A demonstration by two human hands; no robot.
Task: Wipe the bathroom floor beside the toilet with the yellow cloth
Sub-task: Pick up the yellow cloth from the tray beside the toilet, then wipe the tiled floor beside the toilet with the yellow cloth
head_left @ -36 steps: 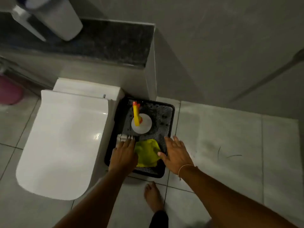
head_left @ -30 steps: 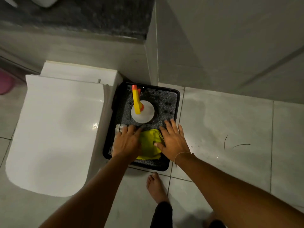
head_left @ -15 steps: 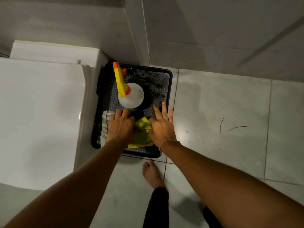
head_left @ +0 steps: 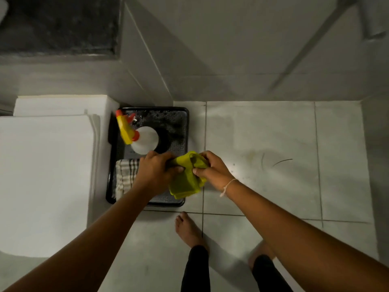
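the white toilet (head_left: 46, 175) fills the left of the view, lid down. just to its right a black tray (head_left: 186, 131) sits on the floor, holding a spray bottle (head_left: 143, 139) with a yellow and orange trigger at the far end and a checked cloth (head_left: 125, 174) at the near end, lying flat.

the left hand (head_left: 156, 171) is over the near half of the tray, fingers curled shut on the left edge of the yellow cloth (head_left: 186, 179), thumb pressing it from the near side. the cloth is bunched between the two hands and hangs down over the tray's right near corner; whether its lower fold touches the tray cannot be told. the right hand (head_left: 212, 169) pinches the cloth's right edge, thumb and fingers closed on the fabric, a thin string band at the wrist.

further right lie the pale floor tiles (head_left: 263, 133), with faint marks, a few droplets and two thin dark strands.

the step in hand looks like picking the cloth up and readying it; no wiping is done yet. the next move calls for gathering the cloth into a pad in one hand, carrying it clear of the tray and pressing it flat on the tiles beside the toilet.
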